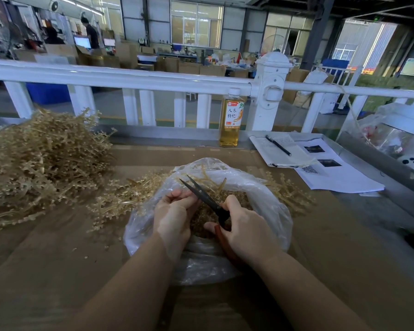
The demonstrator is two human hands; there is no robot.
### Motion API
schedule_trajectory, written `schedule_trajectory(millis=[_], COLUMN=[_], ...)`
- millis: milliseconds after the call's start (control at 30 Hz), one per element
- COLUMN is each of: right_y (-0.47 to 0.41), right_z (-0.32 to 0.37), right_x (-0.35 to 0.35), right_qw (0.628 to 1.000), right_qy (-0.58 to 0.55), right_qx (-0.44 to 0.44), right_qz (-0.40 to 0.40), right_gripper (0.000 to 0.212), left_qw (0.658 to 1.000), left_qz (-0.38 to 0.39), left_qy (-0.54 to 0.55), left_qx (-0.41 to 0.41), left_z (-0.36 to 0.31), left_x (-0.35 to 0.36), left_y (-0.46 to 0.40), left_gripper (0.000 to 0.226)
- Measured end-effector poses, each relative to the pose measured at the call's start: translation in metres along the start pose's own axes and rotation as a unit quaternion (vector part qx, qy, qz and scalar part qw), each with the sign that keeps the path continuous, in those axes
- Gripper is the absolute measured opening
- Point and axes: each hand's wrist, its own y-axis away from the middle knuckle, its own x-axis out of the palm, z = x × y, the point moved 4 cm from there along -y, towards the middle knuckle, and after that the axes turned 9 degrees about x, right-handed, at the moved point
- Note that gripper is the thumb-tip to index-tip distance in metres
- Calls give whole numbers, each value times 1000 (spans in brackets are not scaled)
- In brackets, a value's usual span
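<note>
My right hand grips red-handled scissors whose black blades stand apart, pointing up and left over a clear plastic bag. The bag holds small tan cut pieces. My left hand has its fingers curled beside the blades, pinching something small that I cannot make out. Tan plastic branch-like sprues lie just left of the bag, and more of them poke out at its right edge.
A big heap of the same tan sprues fills the left of the cardboard-covered table. A bottle of amber drink stands at the back by a white railing. A notebook with a pen and printed sheets lie at the right.
</note>
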Motion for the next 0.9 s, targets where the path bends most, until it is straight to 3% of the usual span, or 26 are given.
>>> schedule_trajectory(millis=[633,900], right_y=[2,1], right_z=[-1,0], right_x=[2,-2], right_qw=[1000,999], right_qy=[13,34], right_qx=[-9,-11], right_qz=[-13,-20], right_gripper=[39,42], left_qw=[995,992], left_qz=[59,69], left_qy=[-73,-99], left_qx=[-33,-19], left_z=[-2,-1], left_x=[2,4], left_y=[5,7], left_gripper=[23,31])
